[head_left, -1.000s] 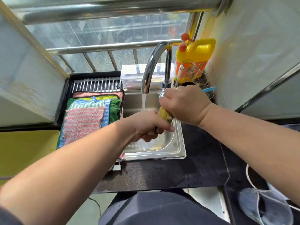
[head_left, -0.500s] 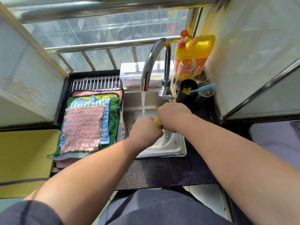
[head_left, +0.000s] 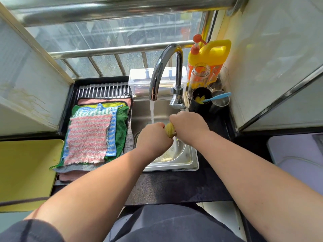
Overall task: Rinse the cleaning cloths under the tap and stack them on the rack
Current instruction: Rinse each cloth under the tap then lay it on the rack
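Over the steel sink (head_left: 190,161) my left hand (head_left: 153,137) and my right hand (head_left: 189,127) both grip a twisted yellow cloth (head_left: 170,130); only a short piece of it shows between the fists. Water runs from the chrome tap (head_left: 161,67) just behind my left hand. On the rack (head_left: 103,91) to the left of the sink lies a stack of cloths, with a pink striped cloth (head_left: 88,137) on top, a blue striped one (head_left: 111,130) under it and a green one (head_left: 121,126) below.
A yellow detergent jug (head_left: 212,53), a clear jar (head_left: 199,75), glasses and a black cup (head_left: 199,100) with a blue utensil stand right of the tap. A clear plastic box (head_left: 139,82) sits behind it. A yellow board (head_left: 26,172) lies at the left, dark counter (head_left: 174,187) in front.
Both hands came down and closer together over the sink, from one above the other to side by side, still wringing the yellow cloth. The view shifted slightly.
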